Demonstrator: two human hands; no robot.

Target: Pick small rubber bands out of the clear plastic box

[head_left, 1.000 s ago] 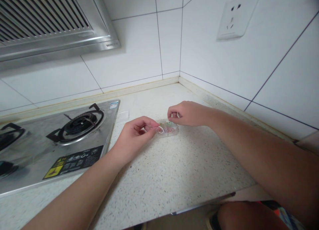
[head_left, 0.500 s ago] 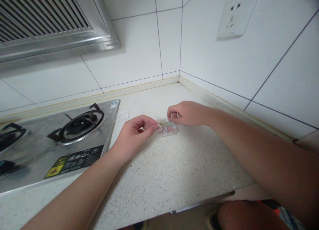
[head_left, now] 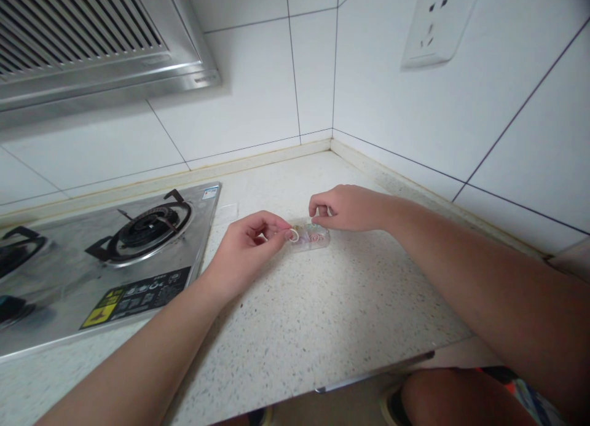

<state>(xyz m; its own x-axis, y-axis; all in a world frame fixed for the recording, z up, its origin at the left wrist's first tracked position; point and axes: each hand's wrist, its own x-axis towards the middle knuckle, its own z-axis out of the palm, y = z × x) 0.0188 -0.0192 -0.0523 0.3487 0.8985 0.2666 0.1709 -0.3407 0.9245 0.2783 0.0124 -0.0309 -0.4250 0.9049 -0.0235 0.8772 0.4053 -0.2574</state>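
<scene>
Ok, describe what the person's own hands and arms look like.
The left hand and right hand are bare, with no gloves. The left forearm and right forearm show no sleeves, watch or bracelet, and no markings that I can make out.

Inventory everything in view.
Countertop: one, speckled white, centre
Box: one, clear, countertop's middle
Rings: several, multicoloured, in box
Pinched ring: one, whitish, box's left end
Cooktop: one, silver, left
Flat piece: one, clear, beside cooktop
Burners: two, black, on cooktop
Label: one, black-yellow, on cooktop
Sticker: one, pale, cooktop's far corner
Range hood: one, silver, upper left
Wall tiles: several, white, back and right
Socket: one, white, right wall
Fabric: one, multicoloured, lower right
Knee: one, bare, lower right
Left hand: one, bare, pinching ring
Right hand: one, bare, at box
</scene>
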